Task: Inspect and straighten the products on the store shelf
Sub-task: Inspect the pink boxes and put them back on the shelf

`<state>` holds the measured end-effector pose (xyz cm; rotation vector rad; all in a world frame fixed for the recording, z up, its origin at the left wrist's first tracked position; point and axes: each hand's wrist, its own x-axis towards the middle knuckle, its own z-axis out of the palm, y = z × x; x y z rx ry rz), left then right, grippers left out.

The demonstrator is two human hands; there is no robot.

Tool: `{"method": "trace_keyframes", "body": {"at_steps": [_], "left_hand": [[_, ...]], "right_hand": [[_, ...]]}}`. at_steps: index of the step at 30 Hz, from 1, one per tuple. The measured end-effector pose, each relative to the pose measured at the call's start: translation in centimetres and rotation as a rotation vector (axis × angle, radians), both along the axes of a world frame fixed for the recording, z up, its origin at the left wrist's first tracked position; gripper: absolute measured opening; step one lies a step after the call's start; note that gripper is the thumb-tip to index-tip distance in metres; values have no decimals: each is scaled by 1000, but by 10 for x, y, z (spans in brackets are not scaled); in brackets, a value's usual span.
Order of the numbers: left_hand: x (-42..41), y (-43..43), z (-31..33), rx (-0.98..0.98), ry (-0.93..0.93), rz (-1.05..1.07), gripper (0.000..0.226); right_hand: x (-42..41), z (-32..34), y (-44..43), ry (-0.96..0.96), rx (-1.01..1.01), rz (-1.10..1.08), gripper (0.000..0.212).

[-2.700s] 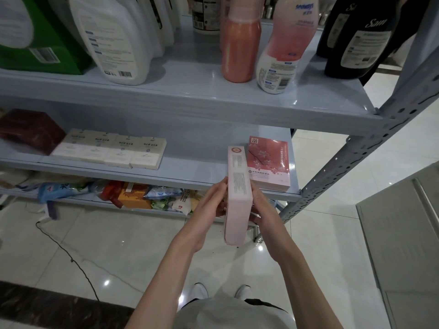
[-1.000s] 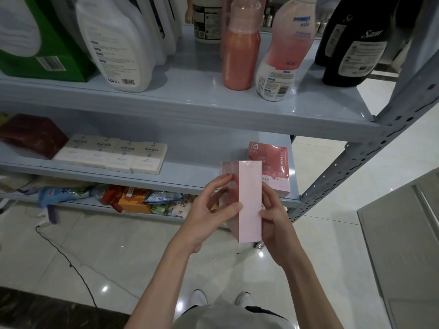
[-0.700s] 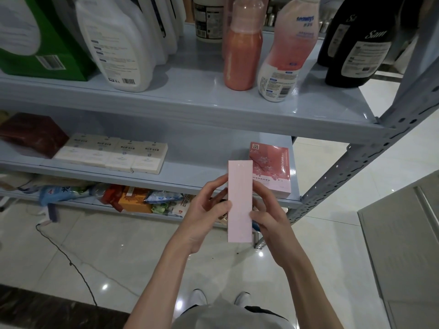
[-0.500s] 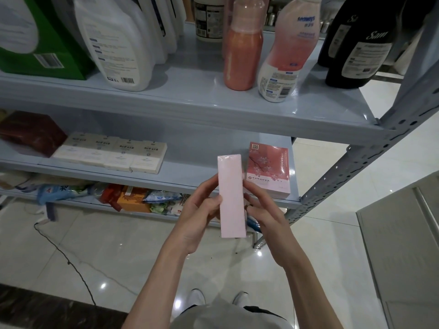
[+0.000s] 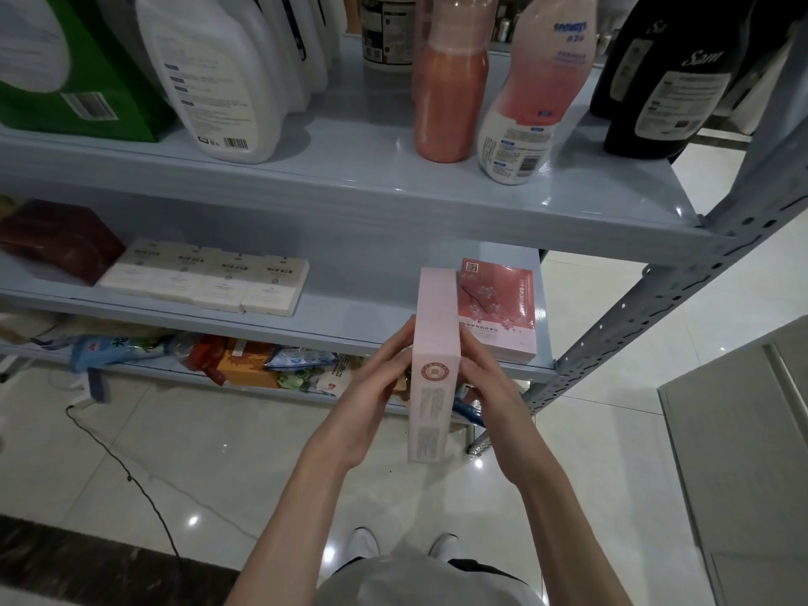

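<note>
The pink box (image 5: 433, 369) has turned since half a second ago: a narrow printed side with a round red seal now faces the camera, and the left hand (image 5: 371, 400) and right hand (image 5: 489, 387) grip it from either side, fingers curled against its broad faces. It is held before the middle shelf's (image 5: 350, 328) front lip, just beside the flowered box (image 5: 498, 308) lying there; its print is too small to read. Bare shelf runs between that box and the row of cream boxes (image 5: 205, 277).
</note>
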<state>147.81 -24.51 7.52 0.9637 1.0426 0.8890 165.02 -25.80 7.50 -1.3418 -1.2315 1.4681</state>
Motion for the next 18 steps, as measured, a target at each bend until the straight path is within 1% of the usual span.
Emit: {"method": "trace_keyframes", "body": {"at_steps": [3, 7, 9, 12, 18], "left_hand": [[2, -2, 2, -16, -54, 20, 50], [6, 0, 7, 4, -31, 42, 50], [7, 2, 9, 11, -22, 61, 51], [8, 2, 8, 22, -3, 107, 48], [7, 0, 7, 42, 30, 86, 41]], "right_hand": [[0, -1, 1, 21, 14, 20, 50], [3, -5, -1, 54, 19, 40, 55], [3, -6, -2, 52, 34, 30, 52], [0, -4, -3, 66, 60, -5, 39], [0, -4, -6, 115, 52, -46, 36]]}}
